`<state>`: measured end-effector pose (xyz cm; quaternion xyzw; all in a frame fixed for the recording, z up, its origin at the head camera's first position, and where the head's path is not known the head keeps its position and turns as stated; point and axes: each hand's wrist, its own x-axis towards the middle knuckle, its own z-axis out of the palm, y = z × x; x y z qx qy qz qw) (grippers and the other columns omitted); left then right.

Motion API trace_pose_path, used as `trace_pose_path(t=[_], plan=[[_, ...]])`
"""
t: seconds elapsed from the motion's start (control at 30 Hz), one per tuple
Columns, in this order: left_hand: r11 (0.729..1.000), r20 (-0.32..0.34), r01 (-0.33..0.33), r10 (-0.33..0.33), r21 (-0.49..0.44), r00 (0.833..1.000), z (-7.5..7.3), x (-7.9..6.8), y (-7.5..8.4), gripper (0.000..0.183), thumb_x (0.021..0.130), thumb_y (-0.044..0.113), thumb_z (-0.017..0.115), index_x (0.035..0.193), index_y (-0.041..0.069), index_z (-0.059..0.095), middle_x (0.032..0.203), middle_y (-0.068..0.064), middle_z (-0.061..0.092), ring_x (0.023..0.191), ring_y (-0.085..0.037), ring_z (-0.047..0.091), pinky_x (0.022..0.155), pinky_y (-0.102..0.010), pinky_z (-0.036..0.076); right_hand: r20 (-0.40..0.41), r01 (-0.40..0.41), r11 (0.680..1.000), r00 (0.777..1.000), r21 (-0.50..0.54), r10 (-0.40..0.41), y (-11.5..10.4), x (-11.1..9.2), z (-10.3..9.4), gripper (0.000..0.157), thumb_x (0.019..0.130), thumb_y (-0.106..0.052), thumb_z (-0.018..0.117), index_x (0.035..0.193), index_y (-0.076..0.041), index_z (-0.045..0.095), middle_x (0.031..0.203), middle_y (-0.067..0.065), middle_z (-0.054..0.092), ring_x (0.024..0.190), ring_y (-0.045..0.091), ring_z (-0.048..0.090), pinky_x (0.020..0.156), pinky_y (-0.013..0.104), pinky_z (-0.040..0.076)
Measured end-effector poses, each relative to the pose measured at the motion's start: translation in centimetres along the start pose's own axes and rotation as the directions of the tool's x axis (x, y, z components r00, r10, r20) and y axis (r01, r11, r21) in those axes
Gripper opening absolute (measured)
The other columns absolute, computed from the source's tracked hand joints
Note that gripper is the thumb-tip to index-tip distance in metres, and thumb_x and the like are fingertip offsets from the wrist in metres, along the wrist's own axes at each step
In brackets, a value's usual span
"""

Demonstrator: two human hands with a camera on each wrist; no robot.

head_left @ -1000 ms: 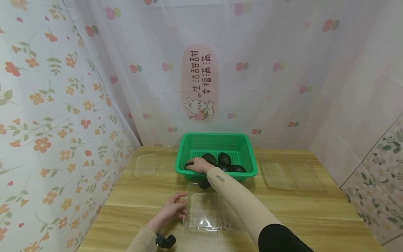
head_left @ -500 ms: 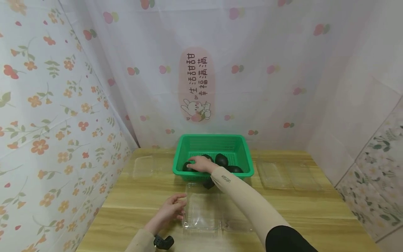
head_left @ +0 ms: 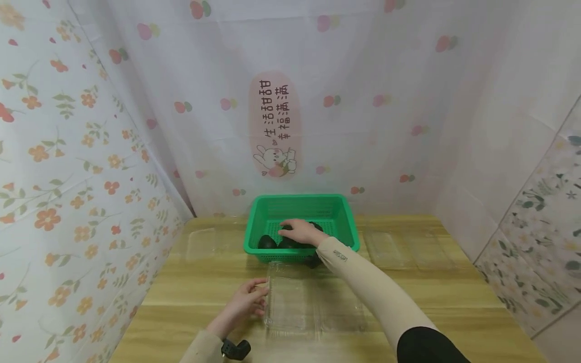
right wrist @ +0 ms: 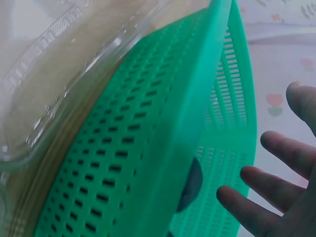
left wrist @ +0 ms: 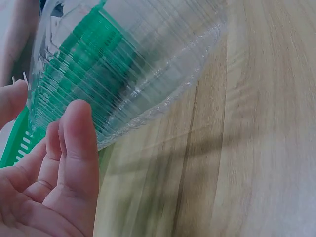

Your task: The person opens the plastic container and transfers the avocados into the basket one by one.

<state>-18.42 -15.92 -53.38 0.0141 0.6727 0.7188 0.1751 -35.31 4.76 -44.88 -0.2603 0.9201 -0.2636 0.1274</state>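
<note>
Fingers of my right hand (head_left: pixel 300 232) spread loose over the dark avocados (head_left: pixel 268 243) in the green basket (head_left: pixel 254 244), gripping nothing; the wrist view shows them splayed in open air beside the slotted wall. My left hand (head_left: pixel 242 304) lies on the wooden table (head_left: pixel 454 297), straight fingertips (left wrist: pixel 79 128) touching the near-left edge of the clear clamshell tray (head_left: pixel 290 307), apparently to keep it from sliding. One avocado (head_left: pixel 313 261) already sits at the tray's far end, just beside the basket.

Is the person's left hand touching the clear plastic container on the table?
Touching: the head view shows the left hand with its fingers against the clear plastic container edge.
</note>
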Motion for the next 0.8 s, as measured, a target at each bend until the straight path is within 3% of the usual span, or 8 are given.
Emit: trace_pose_path(t=[0.17, 0.43, 0.63, 0.8], plan=[[1.000, 0.000, -0.005, 0.005, 0.015, 1.000, 0.1, 0.3, 0.3, 0.052, 0.098, 0.018, 0.058, 0.138, -0.008, 0.038, 0.107, -0.018, 0.053, 0.076, -0.015, 0.058, 0.058, -0.027, 0.052, -0.043, 0.012, 0.999, 0.999, 0.034, -0.011, 0.8, -0.6, -1.0, 0.047, 0.101, -0.038, 0.051, 0.139, -0.012, 0.052, 0.141, 0.009, 0.050, 0.127, 0.028, 0.047, 0.102, 0.046, 0.040], [0.999, -0.004, -0.034, 0.034, 0.040, 0.999, -0.3, 0.4, 1.3, 0.052, 0.099, 0.024, 0.057, 0.137, -0.007, 0.039, 0.108, -0.019, 0.049, 0.082, -0.020, 0.057, 0.060, -0.030, 0.053, -0.088, 0.015, 0.997, 0.996, 0.071, -0.009, 2.5, -1.8, -2.4, 0.047, 0.100, -0.034, 0.053, 0.140, -0.009, 0.051, 0.142, 0.011, 0.048, 0.128, 0.030, 0.046, 0.101, 0.048, 0.041], [0.986, -0.007, -0.054, 0.056, 0.159, 0.998, -2.3, 0.1, 3.3, 0.054, 0.101, 0.028, 0.054, 0.139, -0.008, 0.039, 0.111, -0.021, 0.050, 0.083, -0.022, 0.056, 0.064, -0.037, 0.055, -0.117, 0.015, 0.998, 0.993, 0.069, -0.007, 4.0, -3.1, -3.5, 0.048, 0.100, -0.034, 0.053, 0.140, -0.008, 0.050, 0.143, 0.013, 0.048, 0.124, 0.032, 0.050, 0.100, 0.049, 0.041], [0.955, -0.028, -0.055, 0.066, 0.292, 0.997, -4.5, 0.2, 5.9, 0.054, 0.100, 0.030, 0.054, 0.141, -0.004, 0.041, 0.109, -0.016, 0.055, 0.083, -0.025, 0.058, 0.064, -0.042, 0.056, -0.153, -0.005, 0.997, 0.988, 0.072, 0.016, 5.6, -4.3, -5.0, 0.049, 0.100, -0.031, 0.054, 0.141, -0.005, 0.048, 0.144, 0.016, 0.045, 0.131, 0.034, 0.042, 0.103, 0.051, 0.038]])
